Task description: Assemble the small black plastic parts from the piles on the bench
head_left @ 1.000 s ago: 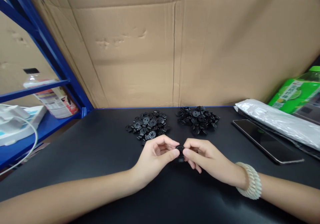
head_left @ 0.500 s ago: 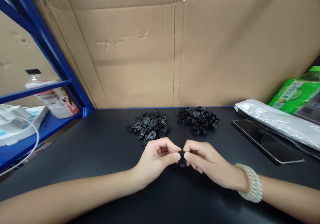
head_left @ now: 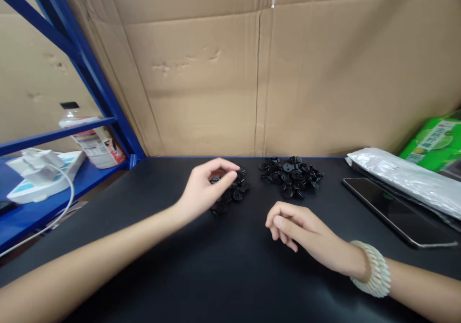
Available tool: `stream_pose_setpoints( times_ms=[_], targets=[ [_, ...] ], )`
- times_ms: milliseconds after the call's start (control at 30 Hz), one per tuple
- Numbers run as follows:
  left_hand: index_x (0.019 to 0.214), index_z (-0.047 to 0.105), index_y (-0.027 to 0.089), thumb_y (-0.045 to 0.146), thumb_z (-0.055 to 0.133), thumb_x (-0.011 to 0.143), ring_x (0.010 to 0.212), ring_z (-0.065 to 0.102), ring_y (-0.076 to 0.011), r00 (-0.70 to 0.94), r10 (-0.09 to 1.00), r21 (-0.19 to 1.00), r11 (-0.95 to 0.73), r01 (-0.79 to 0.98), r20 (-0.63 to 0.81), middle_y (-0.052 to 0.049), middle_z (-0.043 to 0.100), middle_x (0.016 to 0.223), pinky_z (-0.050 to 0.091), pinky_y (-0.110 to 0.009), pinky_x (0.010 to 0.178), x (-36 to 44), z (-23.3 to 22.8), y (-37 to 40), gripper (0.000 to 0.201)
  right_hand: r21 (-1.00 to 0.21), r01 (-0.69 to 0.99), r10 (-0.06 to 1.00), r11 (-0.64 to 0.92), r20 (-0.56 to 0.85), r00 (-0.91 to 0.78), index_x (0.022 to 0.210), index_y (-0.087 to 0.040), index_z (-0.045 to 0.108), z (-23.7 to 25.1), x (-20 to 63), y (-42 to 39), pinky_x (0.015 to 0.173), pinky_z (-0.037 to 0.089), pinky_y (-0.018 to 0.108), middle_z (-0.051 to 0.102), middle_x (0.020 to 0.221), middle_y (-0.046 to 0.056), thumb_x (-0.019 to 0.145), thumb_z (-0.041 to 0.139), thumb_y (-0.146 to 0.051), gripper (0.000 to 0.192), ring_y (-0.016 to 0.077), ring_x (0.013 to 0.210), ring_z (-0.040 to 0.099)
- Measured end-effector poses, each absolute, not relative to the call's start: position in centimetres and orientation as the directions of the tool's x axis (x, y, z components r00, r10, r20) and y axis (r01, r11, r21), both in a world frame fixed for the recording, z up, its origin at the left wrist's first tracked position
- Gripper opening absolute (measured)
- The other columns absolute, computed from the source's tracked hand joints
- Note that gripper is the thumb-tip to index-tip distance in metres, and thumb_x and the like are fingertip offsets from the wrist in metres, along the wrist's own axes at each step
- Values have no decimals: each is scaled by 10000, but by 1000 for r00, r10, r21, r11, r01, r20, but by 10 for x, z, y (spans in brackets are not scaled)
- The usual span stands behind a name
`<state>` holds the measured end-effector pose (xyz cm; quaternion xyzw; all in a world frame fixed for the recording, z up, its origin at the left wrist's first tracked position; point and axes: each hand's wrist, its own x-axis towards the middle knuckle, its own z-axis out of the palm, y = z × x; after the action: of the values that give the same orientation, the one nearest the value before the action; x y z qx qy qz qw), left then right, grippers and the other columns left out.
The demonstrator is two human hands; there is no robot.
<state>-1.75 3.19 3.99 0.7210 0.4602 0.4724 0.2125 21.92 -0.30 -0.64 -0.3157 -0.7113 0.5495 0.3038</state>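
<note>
Where the left hand (head_left: 205, 187) stands over the left pile of black perforated disc parts (head_left: 236, 192), it hides much of that pile. The visible parts lie beyond the fingers, to the right of the palm and below the fingertips in the view; others show through the gap between thumb and forefinger. The pile has no single long axis; its exposed portion runs obliquely from near left to far right. Individual discs lie at mixed angles.

The left hand is the nearer of the two to this pile. Its thumb and forefinger form a loop with the tips close together. Contact with the pile, or a part pinched at the tips, cannot be confirmed.

The right hand (head_left: 298, 228) is positioned apart from both piles, on the near side of the right pile of black clip parts (head_left: 292, 175). Its fingers are curled, with the thumb close against the forefinger; no part shows in them, but the inside of the grip is hidden. A pale coiled bracelet (head_left: 371, 268) encircles the wrist.

Both piles rest on the black tabletop (head_left: 230, 275), side by side with a gap between them. To the right lie a smartphone (head_left: 399, 212) and, just beyond it, a silvery plastic bag (head_left: 403, 176). A blue rack (head_left: 120, 121) stands at the left; a cardboard panel (head_left: 201, 97) forms the background.
</note>
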Motion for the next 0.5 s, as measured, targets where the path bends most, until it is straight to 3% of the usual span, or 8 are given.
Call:
stream_pose_setpoints(
  times_ms=[100,233,500],
  targets=[
    [825,715,148,285,679,754,888,672,-245,75,864,703,-452,549,497,-84,741,879,495,-406,914,-45,44,66,158,-971,134,783,199,75,-618,846,-150,570,-7,219,-3,484,381,179,545,735,11,966,452,-422,320,95,601,460],
    [829,707,143,291,645,767,848,693,-237,42,871,687,-414,597,489,-96,753,870,524,-412,872,-70,35,93,172,-962,167,780,216,68,-623,821,-144,584,-7,217,-3,493,384,184,556,722,16,975,431,-415,348,97,599,471],
    [883,705,152,245,601,791,972,657,-274,41,834,622,-442,646,550,-106,739,974,451,-487,958,-66,28,87,167,-957,180,772,228,65,-633,821,-144,591,-9,217,-2,492,387,181,559,711,14,977,432,-410,347,100,603,480]
  ],
)
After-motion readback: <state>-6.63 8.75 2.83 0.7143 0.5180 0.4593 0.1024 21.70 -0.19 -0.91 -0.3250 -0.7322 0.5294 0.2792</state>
